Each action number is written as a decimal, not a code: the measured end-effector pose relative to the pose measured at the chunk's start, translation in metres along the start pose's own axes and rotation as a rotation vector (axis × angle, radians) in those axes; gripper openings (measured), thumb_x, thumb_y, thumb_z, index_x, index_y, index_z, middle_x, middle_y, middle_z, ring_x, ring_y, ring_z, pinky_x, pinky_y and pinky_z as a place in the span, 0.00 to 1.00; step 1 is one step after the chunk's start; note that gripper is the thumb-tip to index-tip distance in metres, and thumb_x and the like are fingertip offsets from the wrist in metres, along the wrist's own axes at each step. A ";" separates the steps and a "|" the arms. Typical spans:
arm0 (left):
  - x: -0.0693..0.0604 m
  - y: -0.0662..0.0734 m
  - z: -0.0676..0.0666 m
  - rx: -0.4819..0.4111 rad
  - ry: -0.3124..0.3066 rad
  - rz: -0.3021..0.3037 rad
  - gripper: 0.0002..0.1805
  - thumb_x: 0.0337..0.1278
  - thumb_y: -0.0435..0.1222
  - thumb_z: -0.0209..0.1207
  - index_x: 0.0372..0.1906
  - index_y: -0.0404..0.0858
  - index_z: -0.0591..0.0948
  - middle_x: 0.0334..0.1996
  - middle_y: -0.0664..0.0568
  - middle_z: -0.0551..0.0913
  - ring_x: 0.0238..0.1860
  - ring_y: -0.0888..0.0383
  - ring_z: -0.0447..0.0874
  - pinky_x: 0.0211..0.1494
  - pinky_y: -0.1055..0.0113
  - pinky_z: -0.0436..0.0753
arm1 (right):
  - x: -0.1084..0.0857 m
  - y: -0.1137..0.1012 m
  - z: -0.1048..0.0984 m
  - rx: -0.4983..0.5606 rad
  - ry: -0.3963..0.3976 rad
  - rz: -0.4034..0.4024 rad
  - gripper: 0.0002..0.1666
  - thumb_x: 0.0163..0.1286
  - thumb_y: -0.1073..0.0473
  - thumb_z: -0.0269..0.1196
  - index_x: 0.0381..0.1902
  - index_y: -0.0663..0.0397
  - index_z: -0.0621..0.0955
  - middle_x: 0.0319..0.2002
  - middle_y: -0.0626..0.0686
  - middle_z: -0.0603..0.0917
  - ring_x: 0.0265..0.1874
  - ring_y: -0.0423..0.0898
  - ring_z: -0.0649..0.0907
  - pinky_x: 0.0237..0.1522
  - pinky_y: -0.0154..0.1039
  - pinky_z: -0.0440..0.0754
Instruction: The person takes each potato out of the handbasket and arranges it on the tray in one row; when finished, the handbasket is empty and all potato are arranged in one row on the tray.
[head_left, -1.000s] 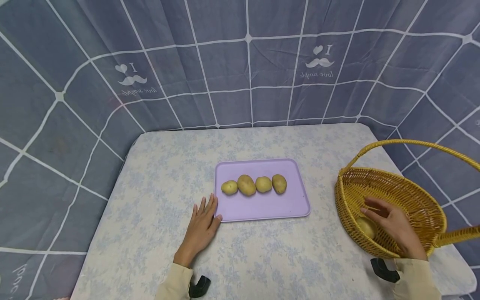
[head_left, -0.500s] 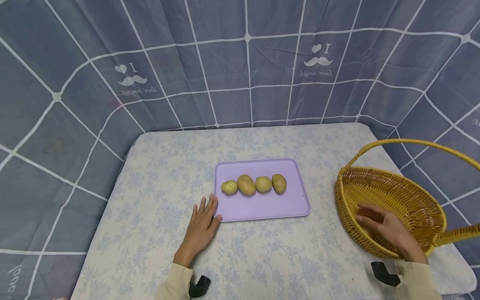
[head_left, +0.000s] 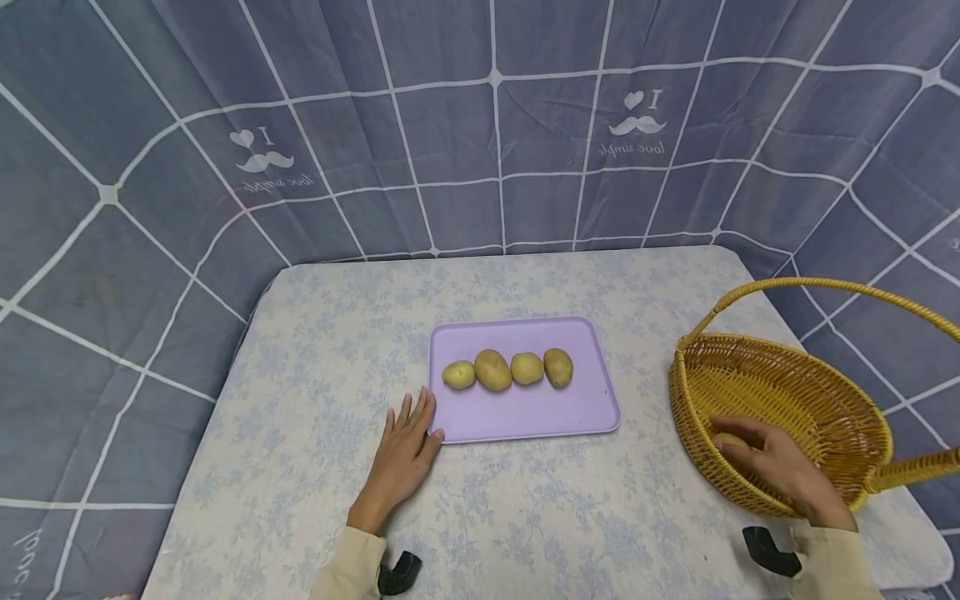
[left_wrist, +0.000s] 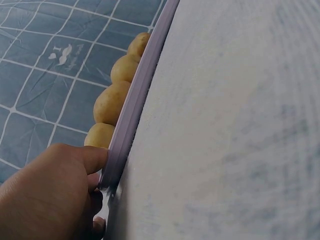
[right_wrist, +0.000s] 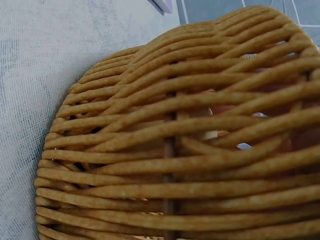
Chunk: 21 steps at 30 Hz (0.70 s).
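Note:
My left hand [head_left: 403, 462] rests at the near left corner of a lilac tray [head_left: 517, 419], fingers stretched along its edge. In the left wrist view the thumb touches the tray's rim [left_wrist: 131, 117]. Across the tray lie several potatoes [head_left: 492, 370] in a row. My right hand [head_left: 783, 462] is down inside a yellow wicker basket [head_left: 832, 392] at the right, with fingers and thumb around a potato [head_left: 729, 439], mostly hidden under the hand. The basket's woven wall [right_wrist: 175, 160] fills the right wrist view and hides most of that hand.
The basket's tall handle [head_left: 847, 285] arches above its opening. A pale flowered cloth [head_left: 570, 517] covers the table. Blue checked curtains [head_left: 450, 150] hang behind and on both sides.
My right hand has lowered in the basket, and its fingers have closed around the potato that showed beneath it earlier. The left hand and tray have stayed still.

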<state>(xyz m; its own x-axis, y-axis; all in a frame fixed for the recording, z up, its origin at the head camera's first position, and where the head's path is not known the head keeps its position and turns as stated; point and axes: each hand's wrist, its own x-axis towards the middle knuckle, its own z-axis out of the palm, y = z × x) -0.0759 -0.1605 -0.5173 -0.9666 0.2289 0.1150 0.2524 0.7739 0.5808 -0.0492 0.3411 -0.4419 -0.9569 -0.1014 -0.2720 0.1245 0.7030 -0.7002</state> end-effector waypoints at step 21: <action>0.001 -0.001 0.000 -0.003 -0.011 -0.016 0.32 0.73 0.47 0.45 0.75 0.40 0.54 0.75 0.51 0.50 0.76 0.47 0.41 0.76 0.46 0.36 | 0.000 0.002 -0.001 -0.055 0.008 0.082 0.33 0.69 0.43 0.59 0.60 0.63 0.76 0.61 0.70 0.73 0.58 0.70 0.71 0.43 0.55 0.81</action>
<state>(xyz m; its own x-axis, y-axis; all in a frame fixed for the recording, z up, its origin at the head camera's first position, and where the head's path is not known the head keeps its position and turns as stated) -0.0769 -0.1611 -0.5177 -0.9699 0.2236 0.0968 0.2372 0.7758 0.5847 -0.0489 0.3433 -0.4429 -0.9463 -0.0361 -0.3212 0.1882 0.7463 -0.6385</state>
